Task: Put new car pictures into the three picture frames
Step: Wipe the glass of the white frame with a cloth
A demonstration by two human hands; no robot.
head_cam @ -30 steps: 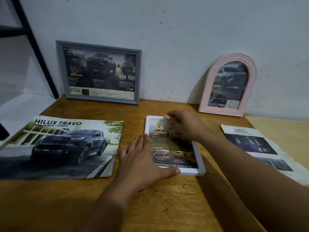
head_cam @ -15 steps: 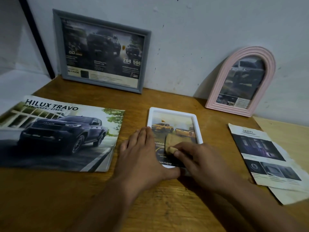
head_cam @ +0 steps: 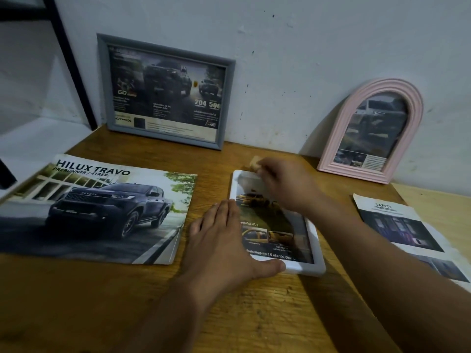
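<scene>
A white picture frame (head_cam: 313, 234) with a yellow-car picture lies flat on the wooden table (head_cam: 254, 317). My left hand (head_cam: 224, 245) rests flat on its left side, thumb along the bottom edge, holding it down. My right hand (head_cam: 285, 184) is at the frame's top edge, pinching a small tan pad (head_cam: 254, 161). A grey frame (head_cam: 102, 85) and a pink arched frame (head_cam: 354, 172) lean upright against the wall, each with a dark car picture inside.
A Hilux Travo brochure (head_cam: 96, 207) lies left of the white frame. A "Safety" leaflet (head_cam: 400, 225) lies at the right, on more paper. A black post (head_cam: 68, 59) rises at the back left. A paler board adjoins the table's right side.
My right hand swept the tan pad down the frame's glass to its lower part, then back up to the top edge. My left hand stayed on the frame.
</scene>
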